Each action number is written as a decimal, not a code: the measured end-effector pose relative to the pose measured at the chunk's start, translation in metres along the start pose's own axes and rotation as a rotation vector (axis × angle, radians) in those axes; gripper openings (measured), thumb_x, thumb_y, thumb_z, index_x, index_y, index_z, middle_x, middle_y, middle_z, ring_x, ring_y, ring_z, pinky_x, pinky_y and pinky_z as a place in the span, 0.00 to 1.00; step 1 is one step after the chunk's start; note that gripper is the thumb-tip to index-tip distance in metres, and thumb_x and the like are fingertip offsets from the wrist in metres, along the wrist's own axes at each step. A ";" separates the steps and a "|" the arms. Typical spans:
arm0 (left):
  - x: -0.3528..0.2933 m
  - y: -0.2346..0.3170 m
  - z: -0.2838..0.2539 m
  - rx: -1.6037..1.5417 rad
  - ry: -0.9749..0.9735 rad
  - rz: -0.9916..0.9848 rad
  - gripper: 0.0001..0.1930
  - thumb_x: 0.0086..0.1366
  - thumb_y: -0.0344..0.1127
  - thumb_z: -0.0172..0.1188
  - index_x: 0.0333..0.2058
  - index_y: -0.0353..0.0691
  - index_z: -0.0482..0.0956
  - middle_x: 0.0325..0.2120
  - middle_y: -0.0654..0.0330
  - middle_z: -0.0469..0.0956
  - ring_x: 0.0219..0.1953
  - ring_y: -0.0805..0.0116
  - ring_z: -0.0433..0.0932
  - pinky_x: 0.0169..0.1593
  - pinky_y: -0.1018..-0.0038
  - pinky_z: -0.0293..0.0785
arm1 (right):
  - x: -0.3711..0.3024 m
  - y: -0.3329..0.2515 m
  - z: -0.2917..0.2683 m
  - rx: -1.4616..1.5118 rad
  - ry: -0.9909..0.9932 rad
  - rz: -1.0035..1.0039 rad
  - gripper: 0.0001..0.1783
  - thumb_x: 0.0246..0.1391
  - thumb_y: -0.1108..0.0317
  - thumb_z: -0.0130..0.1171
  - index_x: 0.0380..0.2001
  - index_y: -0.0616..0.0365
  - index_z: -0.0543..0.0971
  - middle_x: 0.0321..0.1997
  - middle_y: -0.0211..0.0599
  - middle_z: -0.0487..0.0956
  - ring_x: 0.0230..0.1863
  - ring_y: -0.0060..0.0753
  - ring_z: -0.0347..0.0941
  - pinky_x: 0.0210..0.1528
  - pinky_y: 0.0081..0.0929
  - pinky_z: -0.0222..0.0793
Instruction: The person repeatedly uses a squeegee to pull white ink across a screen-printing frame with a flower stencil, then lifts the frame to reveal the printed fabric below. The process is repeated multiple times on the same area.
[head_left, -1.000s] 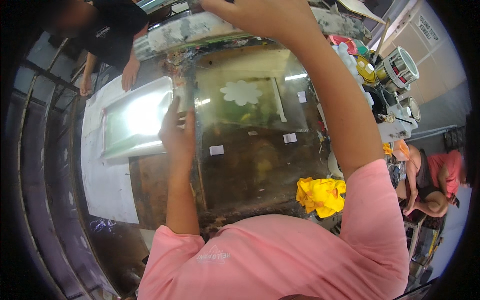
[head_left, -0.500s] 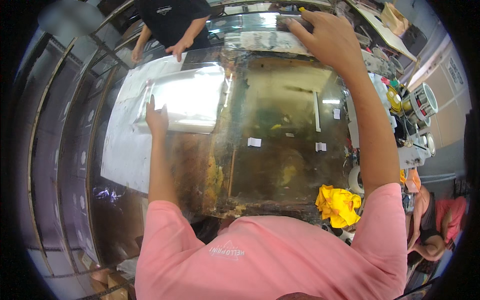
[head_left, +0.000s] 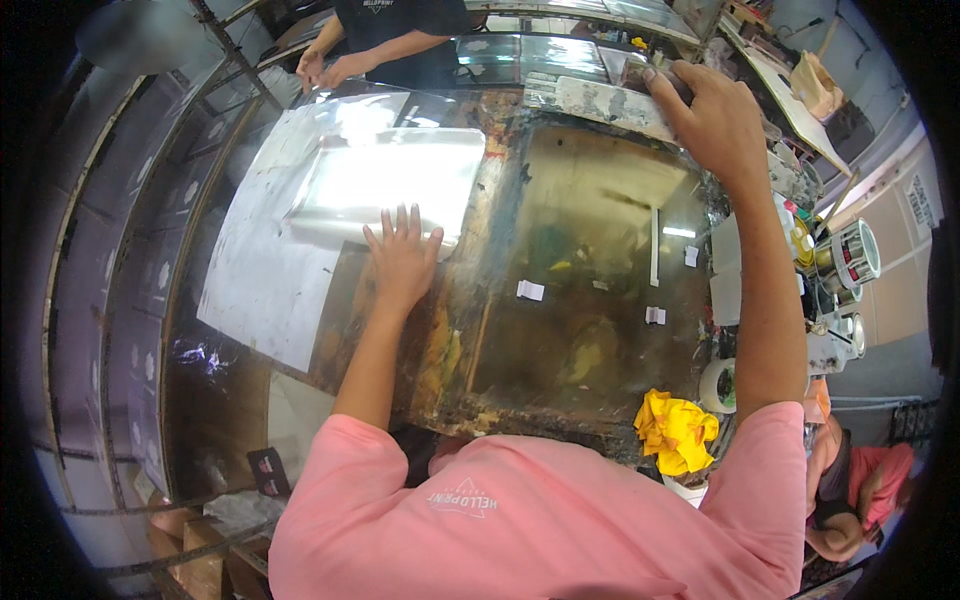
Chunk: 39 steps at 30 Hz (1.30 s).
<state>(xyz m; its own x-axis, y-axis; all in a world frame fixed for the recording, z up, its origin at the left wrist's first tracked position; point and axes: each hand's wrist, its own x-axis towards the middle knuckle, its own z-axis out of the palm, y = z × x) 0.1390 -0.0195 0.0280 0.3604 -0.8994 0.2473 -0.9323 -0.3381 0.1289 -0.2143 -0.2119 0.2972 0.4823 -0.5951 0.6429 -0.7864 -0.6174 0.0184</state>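
My left hand (head_left: 403, 262) lies open, fingers spread, on the near edge of a shiny stack of clear sheets (head_left: 390, 185). The stack rests at the left of the worktable, partly over white paper (head_left: 262, 235). My right hand (head_left: 715, 115) is bent at the far right, thumb and forefinger around a brownish block-like piece (head_left: 640, 75) beside a paint-stained pale bar (head_left: 600, 105). What its other fingers touch is hidden. Between my arms lies a yellowish, see-through framed panel (head_left: 590, 250) with small white tabs (head_left: 530, 291) and a white strip (head_left: 655, 245).
A co-worker in a dark shirt (head_left: 405, 25) stands across the table, hands (head_left: 325, 70) close together. Crumpled yellow cloth (head_left: 677, 430) sits at the near right. Cans (head_left: 848, 252) and tubs crowd the right side. Metal racks (head_left: 110, 270) stand at the left.
My left hand has moved right, from the stack's left part to its near edge, fingers now spread. The co-worker's hands have drawn together, away from the sheets. My view has shifted slightly.
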 end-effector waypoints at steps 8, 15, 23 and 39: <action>0.009 0.003 0.012 0.072 -0.049 -0.085 0.30 0.82 0.55 0.38 0.70 0.47 0.74 0.72 0.54 0.69 0.77 0.49 0.60 0.74 0.24 0.26 | -0.006 0.002 0.005 0.047 0.058 -0.020 0.31 0.66 0.40 0.55 0.38 0.61 0.85 0.37 0.51 0.85 0.42 0.59 0.81 0.49 0.52 0.71; 0.043 0.002 -0.050 -0.146 -0.040 0.042 0.27 0.82 0.53 0.40 0.59 0.45 0.84 0.64 0.52 0.79 0.70 0.46 0.72 0.75 0.28 0.34 | -0.002 0.004 0.005 0.038 0.054 -0.029 0.32 0.66 0.39 0.52 0.37 0.60 0.86 0.36 0.51 0.85 0.44 0.58 0.82 0.48 0.50 0.72; 0.013 0.141 -0.014 -0.185 -0.327 0.384 0.34 0.80 0.65 0.41 0.67 0.45 0.76 0.67 0.48 0.75 0.72 0.42 0.69 0.77 0.33 0.39 | 0.007 0.001 -0.011 0.093 0.022 0.015 0.35 0.64 0.38 0.52 0.25 0.62 0.86 0.31 0.57 0.85 0.39 0.55 0.84 0.49 0.52 0.74; -0.059 0.282 0.042 -0.296 -0.241 0.693 0.63 0.54 0.89 0.50 0.75 0.45 0.64 0.78 0.41 0.51 0.80 0.34 0.46 0.76 0.30 0.29 | 0.021 0.005 -0.006 0.093 0.046 0.007 0.37 0.63 0.39 0.50 0.26 0.65 0.87 0.30 0.61 0.85 0.38 0.62 0.84 0.49 0.53 0.78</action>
<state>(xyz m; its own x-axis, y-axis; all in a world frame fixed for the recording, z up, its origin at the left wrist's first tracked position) -0.1464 -0.0732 0.0091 -0.3480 -0.9247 0.1544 -0.8822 0.3788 0.2799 -0.2100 -0.2242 0.3150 0.4569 -0.5765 0.6774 -0.7494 -0.6597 -0.0560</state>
